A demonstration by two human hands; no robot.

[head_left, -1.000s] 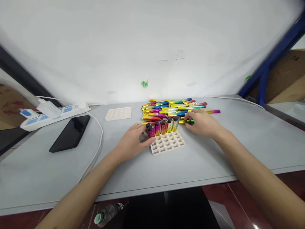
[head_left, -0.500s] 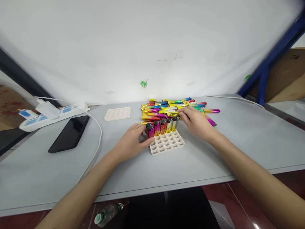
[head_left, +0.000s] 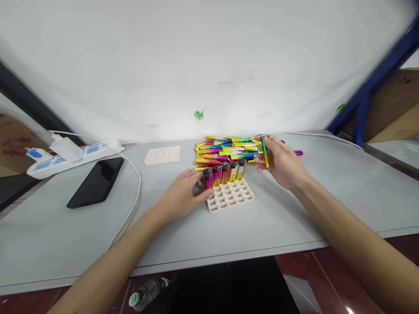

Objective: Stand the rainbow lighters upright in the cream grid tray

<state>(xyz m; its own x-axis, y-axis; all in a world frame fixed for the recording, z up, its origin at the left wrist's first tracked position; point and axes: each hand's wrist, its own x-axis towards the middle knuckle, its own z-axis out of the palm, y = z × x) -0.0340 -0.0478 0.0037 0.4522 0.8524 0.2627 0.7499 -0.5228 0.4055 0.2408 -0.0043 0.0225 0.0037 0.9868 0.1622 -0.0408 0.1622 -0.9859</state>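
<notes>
Beyond the grey table rises a white wall with faint scribbles. On my left lie a black phone, a loose white cable and a power strip; a second pale tray lies near the wall. A bottle shows below the table's edge. A carton behind the blue frame reads "7A"; the red print on the left carton I can't read. My left hand curls round the left end of the upright lighters in the near tray; whether it grips or only steadies, I can't tell. My right hand pinches a green-and-gold lighter upright, hiding part of the shiny heap.
</notes>
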